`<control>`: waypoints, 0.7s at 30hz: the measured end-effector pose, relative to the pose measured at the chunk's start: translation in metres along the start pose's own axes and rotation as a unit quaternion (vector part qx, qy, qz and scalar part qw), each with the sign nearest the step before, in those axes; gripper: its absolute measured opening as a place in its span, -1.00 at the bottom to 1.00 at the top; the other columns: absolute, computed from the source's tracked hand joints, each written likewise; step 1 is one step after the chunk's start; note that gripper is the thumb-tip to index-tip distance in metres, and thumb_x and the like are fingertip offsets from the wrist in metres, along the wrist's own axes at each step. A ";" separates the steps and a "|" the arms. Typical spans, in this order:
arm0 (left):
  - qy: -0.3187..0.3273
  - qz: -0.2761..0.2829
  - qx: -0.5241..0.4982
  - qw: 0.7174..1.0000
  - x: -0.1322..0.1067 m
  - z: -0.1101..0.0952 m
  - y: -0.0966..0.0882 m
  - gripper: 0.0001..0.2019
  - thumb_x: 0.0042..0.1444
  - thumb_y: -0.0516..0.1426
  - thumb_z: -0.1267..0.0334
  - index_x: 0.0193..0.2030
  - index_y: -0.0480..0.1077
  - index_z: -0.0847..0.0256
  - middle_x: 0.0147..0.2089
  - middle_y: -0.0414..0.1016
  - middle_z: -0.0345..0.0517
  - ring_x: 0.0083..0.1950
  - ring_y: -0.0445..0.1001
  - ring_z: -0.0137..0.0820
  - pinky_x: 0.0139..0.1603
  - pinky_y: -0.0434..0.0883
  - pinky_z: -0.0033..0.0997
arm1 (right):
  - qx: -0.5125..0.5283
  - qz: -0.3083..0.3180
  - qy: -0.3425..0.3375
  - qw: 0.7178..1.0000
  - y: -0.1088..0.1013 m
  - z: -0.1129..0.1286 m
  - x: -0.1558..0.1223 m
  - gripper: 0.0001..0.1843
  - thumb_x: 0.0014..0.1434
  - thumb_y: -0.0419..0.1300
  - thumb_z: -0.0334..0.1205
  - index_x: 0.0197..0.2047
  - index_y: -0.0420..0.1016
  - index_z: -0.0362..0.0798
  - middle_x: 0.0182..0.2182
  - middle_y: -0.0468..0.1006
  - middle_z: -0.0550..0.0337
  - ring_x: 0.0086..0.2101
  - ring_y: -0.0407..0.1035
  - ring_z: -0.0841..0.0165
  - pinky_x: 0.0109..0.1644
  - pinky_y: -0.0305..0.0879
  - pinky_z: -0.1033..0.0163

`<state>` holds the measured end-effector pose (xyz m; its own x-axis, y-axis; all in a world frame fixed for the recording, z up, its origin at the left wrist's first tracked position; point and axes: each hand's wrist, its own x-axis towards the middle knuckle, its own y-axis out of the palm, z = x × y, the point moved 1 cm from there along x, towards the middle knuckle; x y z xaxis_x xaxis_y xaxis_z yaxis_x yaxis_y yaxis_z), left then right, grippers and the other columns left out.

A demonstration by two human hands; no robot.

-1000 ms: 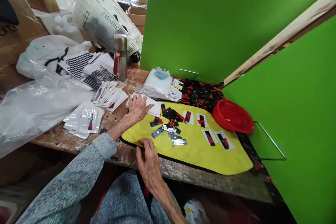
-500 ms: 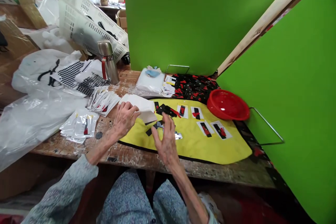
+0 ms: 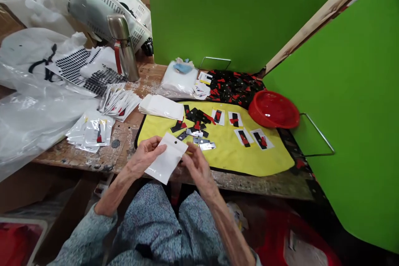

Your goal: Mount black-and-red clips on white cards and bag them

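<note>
At the far left, a crumpled clear plastic sheet (image 3: 31,112) lies on the paint-flecked wooden workbench (image 3: 121,153). Beside it are a pile of filled plastic packets (image 3: 90,131) and, just behind, a fan of similar packets (image 3: 120,106). Further back stand a sheet of black dots (image 3: 81,64), a steel flask with a red strap (image 3: 123,48) and a tilted white perforated crate (image 3: 99,4).

The person's left hand (image 3: 144,157) and right hand (image 3: 198,165) are apart, with a white pouch (image 3: 165,158) between them. The pouch has a round hang hole near its top and is held up over the bench's front edge. The left fingers pinch its left side, and the right fingertips grip its right side.

Behind it, a stack of white pouches (image 3: 161,107) sits on the edge of a yellow cloth mat (image 3: 243,153). Black-and-red pieces and silver blades (image 3: 196,131) lie scattered on the mat, with printed cards (image 3: 243,137) to their right. Beyond the mat rests a red plastic bowl (image 3: 273,109), next to a wire stand (image 3: 318,133) against a green panel (image 3: 352,70).
</note>
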<state>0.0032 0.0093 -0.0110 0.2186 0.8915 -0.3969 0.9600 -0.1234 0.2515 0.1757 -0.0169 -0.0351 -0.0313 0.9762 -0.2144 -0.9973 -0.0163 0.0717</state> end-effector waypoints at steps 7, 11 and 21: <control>0.101 0.103 0.274 0.951 -0.005 -0.011 -0.007 -0.76 0.11 0.15 0.08 -0.23 0.47 0.22 -0.31 0.50 -0.13 -0.32 0.43 -0.37 -0.32 0.36 -0.42 | -0.181 0.197 -0.006 0.964 -0.028 0.039 0.013 -0.78 0.20 0.12 -0.15 -0.37 0.51 -0.06 -0.47 0.46 0.28 -0.42 0.29 0.42 -0.33 0.20 0.32; 0.251 -0.123 0.428 0.859 -0.020 -0.021 0.000 -0.87 0.09 0.16 0.18 -0.30 0.42 0.20 -0.31 0.45 -0.12 -0.23 0.41 -0.32 -0.17 0.37 -0.33 | -0.199 0.124 -0.047 0.971 -0.021 0.041 0.005 -0.77 0.17 0.16 -0.14 -0.45 0.41 -0.07 -0.55 0.36 0.32 -0.48 0.21 0.45 -0.40 0.11 0.35; 0.099 0.002 0.265 0.959 -0.023 -0.002 0.014 -0.66 0.21 0.06 -0.02 -0.39 0.33 0.22 -0.50 0.33 -0.26 -0.47 0.28 -0.51 -0.43 0.26 -0.53 | -0.229 0.076 -0.096 0.966 0.010 0.038 -0.006 -0.76 0.16 0.18 -0.18 -0.51 0.34 -0.05 -0.55 0.40 0.31 -0.46 0.24 0.44 -0.31 0.14 0.32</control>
<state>0.0109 -0.0123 0.0039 0.2352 0.9496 -0.2074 0.9249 -0.2843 -0.2526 0.1686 -0.0147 0.0040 -0.2110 0.9763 -0.0474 -0.9080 -0.2137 -0.3603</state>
